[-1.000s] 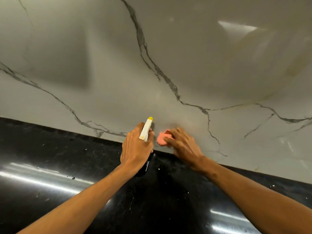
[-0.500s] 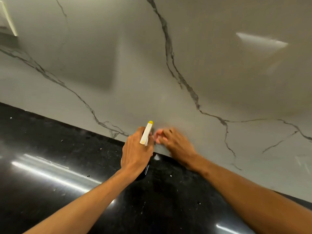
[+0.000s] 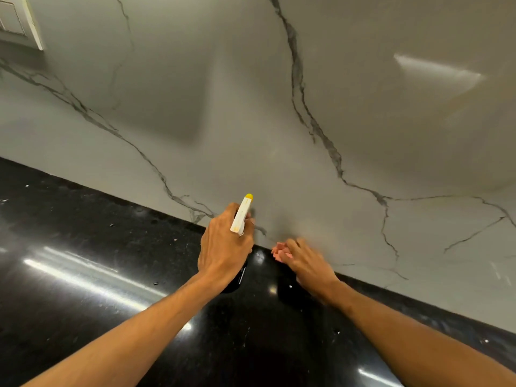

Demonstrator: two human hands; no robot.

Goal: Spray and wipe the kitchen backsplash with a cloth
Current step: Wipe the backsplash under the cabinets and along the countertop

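The pink cloth [image 3: 280, 251] sits bunched at the foot of the marble backsplash [image 3: 251, 107], right where the pale, grey-veined wall meets the black counter [image 3: 97, 247]. The right hand [image 3: 307, 263] presses it against the wall, its fingers [image 3: 293, 245] close together over the cloth; motion blur hides whether they curl round it. Just to the left, the left hand [image 3: 226, 247] grips the spray bottle [image 3: 242, 213], fingers wrapped round its neck, with the white head and yellow nozzle aimed at the backsplash and the dark body showing below the palm. A white framed panel [image 3: 16, 20] sits at the top left corner.
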